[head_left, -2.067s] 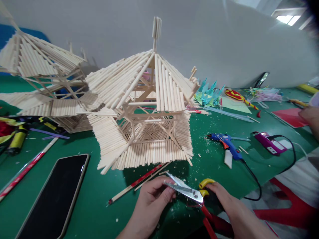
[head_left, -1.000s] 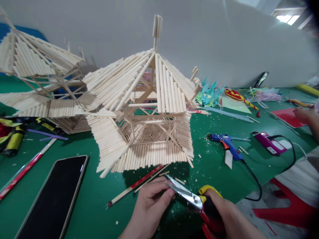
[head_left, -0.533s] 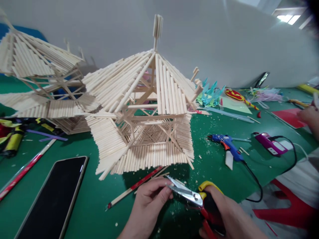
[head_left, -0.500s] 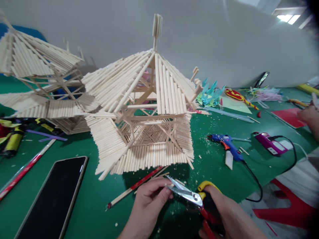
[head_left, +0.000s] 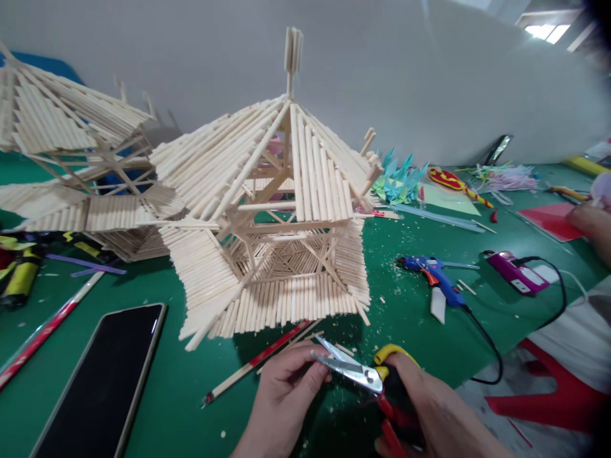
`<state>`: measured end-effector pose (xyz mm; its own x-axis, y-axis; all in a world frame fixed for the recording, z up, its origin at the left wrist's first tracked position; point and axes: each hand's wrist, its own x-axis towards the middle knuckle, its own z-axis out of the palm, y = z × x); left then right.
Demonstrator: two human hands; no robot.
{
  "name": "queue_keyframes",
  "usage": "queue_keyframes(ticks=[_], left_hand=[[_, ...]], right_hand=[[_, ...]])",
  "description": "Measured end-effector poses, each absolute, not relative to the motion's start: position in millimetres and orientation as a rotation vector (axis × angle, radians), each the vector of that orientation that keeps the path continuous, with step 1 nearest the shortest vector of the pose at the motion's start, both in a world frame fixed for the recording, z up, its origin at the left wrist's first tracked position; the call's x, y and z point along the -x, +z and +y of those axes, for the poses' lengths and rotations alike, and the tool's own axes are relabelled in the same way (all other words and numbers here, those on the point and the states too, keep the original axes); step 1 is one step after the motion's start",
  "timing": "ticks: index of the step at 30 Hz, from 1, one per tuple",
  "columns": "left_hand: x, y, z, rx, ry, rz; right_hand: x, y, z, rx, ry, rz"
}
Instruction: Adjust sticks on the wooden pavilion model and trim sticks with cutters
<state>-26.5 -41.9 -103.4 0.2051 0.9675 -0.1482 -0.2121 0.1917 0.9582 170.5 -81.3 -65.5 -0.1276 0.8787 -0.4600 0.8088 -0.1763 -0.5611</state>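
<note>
My right hand (head_left: 429, 410) grips the red and yellow handles of a pair of scissors (head_left: 356, 371) low in the view. The blades are slightly apart and point left toward my left hand (head_left: 286, 394). My left hand is pinched shut at the blade tips on something too small to make out. Just beyond both hands stands a pagoda-like model built of pale wooden sticks (head_left: 267, 216) on the green table (head_left: 191, 388). A red-wrapped stick (head_left: 258, 362) lies on the mat under the model's front edge.
A second stick model (head_left: 81, 172) stands at the back left. A black phone (head_left: 100, 381) lies front left. A blue glue gun (head_left: 436, 283) and a purple device (head_left: 513, 272) with a black cable lie right. Another person's hand (head_left: 592, 222) is at the far right.
The view has shifted slightly. The scissors and both hands have stayed close together, with the blades opening and closing a little at my left fingertips.
</note>
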Motion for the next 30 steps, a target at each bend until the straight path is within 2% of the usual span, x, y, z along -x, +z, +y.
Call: queue_keyframes(ticks=[11,30], left_hand=[[29,-104,-43,-1.043,1.022,1.025],[32,-102,-42,-1.101,1.006,1.037]], right_hand=[[-171,-72,-81,1.994,1.087,-1.974],[-169,-78,-85,2.014,1.077,-2.017]])
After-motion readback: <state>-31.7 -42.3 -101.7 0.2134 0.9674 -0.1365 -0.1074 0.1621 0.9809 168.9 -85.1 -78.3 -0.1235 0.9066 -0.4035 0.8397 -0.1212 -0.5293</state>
